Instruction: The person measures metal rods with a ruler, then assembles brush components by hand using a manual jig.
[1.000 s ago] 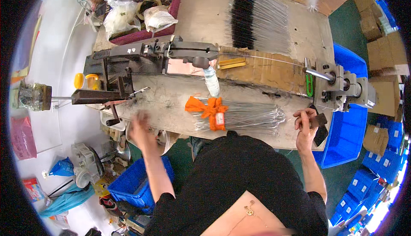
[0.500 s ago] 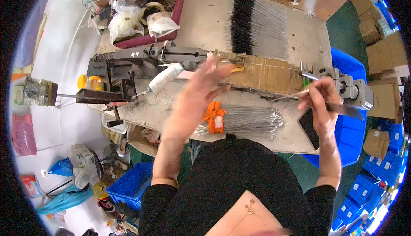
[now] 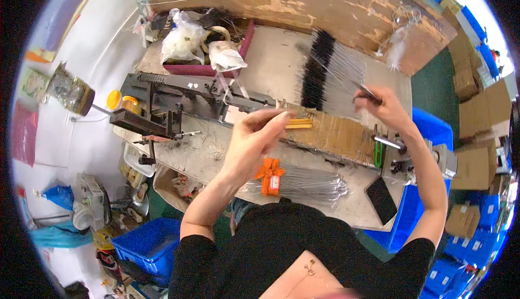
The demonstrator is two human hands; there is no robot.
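Observation:
My right hand is raised over the far right of the bench, closed round a slim dark piece that looks like a black-bristled wire brush. Just left of it lies a row of such brushes, black bristles on the left and thin grey stems on the right. My left hand is beside the middle of a long dark metal machine, thumb and fingers drawn together and slightly blurred. Whether something thin is between them is hidden. Yellow strips on a cardboard cover lie right of its fingertips.
An orange cloth ties a bundle of thin wires near the front edge. A black phone-like slab, a green clip and a motor-like unit are at right. A maroon tray holds bags and tape; a blue bin stands below.
My right hand has moved away from the machine's right end to the far brushes, carrying the dark piece. My left hand's fingers have drawn together. The view has tilted, showing more of the back wall.

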